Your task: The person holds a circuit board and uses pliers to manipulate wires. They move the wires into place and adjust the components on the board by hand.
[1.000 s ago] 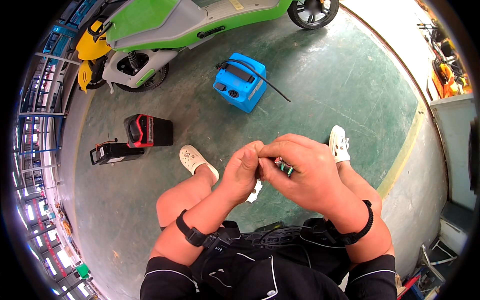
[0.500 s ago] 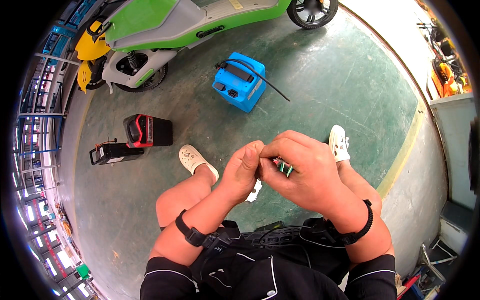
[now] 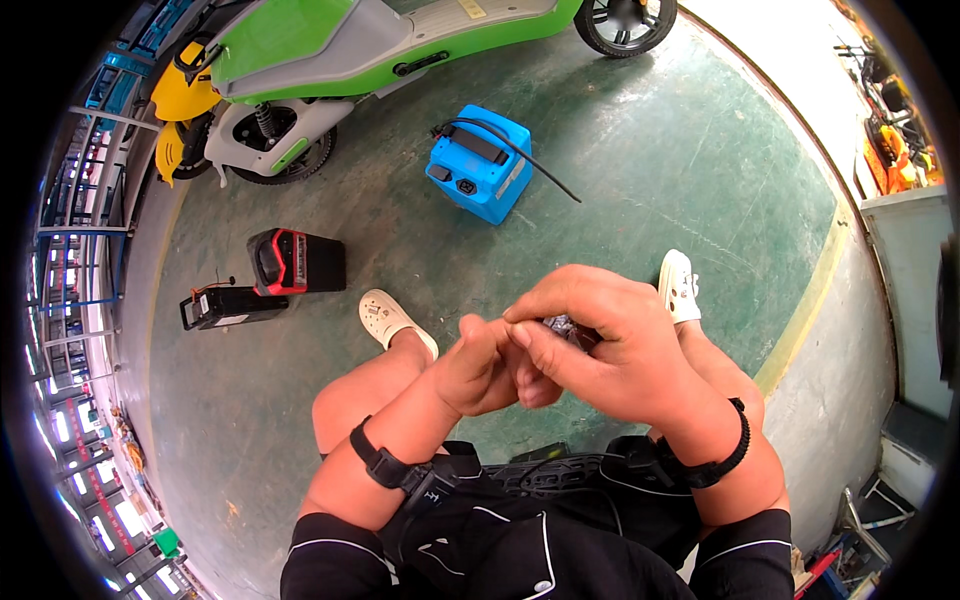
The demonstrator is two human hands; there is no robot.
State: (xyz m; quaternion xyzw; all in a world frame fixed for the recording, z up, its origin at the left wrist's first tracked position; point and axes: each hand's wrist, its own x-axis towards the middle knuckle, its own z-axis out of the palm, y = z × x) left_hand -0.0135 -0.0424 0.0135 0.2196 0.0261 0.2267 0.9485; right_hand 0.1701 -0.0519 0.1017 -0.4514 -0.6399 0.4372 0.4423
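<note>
In the head view, your left hand and right hand are together at the fingertips above the floor, probably so each can steady the other. Your right curls around a small glossy piece, mostly hidden by fingers, likely to secure it in the palm; whether your left grips anything, I cannot tell. Your forearms angle inward from the lower edge, right index arched above its thumb. The blue box stands well beyond, apparently leaving you elbow room.
</note>
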